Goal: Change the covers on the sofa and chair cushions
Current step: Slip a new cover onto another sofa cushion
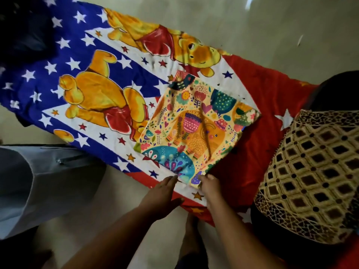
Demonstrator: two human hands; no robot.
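We see a yellow cushion cover printed with an elephant and flowers lying flat on a blue, white and red bear-print sheet spread over the pale floor. Our left hand rests with straight fingers, its grip released, just beside the cover's near corner. Our right hand curls its grip onto that corner's edge. A brown lattice-patterned cushion sits at the right, on the sheet's red end.
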